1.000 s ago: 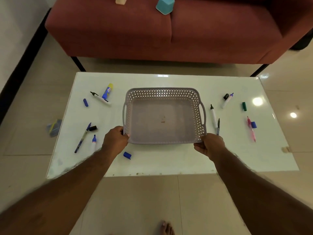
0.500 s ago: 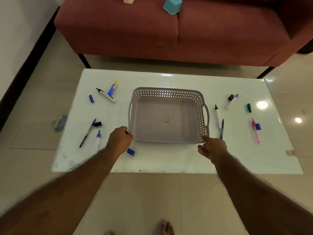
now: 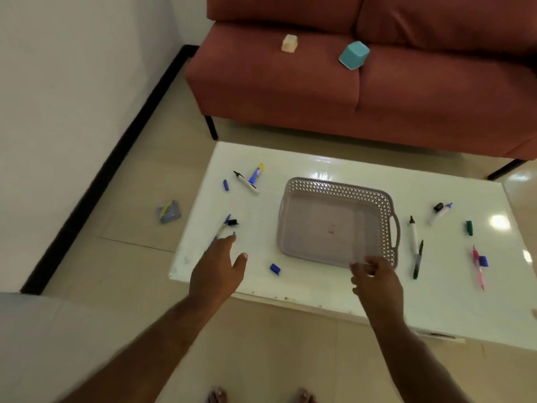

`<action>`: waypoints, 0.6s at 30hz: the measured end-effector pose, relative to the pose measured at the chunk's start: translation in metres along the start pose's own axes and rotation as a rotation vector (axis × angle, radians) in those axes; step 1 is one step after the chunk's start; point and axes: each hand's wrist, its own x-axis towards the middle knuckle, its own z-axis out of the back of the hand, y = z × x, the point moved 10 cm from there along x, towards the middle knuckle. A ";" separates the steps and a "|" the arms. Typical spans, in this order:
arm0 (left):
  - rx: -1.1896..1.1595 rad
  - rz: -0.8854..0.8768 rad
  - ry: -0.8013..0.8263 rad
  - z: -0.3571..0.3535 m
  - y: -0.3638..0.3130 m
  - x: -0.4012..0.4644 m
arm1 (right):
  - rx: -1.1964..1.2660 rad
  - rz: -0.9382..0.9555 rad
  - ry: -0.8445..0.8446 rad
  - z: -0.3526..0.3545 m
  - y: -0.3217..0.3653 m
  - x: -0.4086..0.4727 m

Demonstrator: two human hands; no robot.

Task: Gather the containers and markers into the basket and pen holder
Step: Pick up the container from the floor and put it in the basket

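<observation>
Reaching over the white table (image 3: 334, 289), my left hand (image 3: 216, 274) spreads its fingers, holding nothing, toward the blue markers (image 3: 223, 228) and a loose black cap (image 3: 232, 222) at the left edge. A careless sweep there could knock them to the floor, I judge. A blue cap (image 3: 275, 269) lies between my hands. The grey basket (image 3: 386, 205) sits mid-table, bare inside. My right hand (image 3: 376, 283) hovers at its near corner, fingers loosely curled, grasping nothing; blur hides whether it touches the rim. Farther right lie a white marker (image 3: 413, 234), a dark pen (image 3: 418, 260) and a pink marker (image 3: 478, 267); uncapped tips may smear the surface.
</observation>
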 end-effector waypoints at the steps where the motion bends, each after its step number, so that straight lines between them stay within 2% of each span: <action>1: 0.011 -0.006 0.003 0.018 0.001 -0.011 | -0.037 0.038 0.032 -0.004 0.021 -0.019; 13: 0.103 0.075 -0.024 0.231 0.057 -0.110 | -0.304 0.339 0.309 -0.023 0.215 -0.205; 18: 0.158 -0.015 -0.055 0.281 0.053 -0.119 | -0.398 0.457 0.369 -0.042 0.278 -0.249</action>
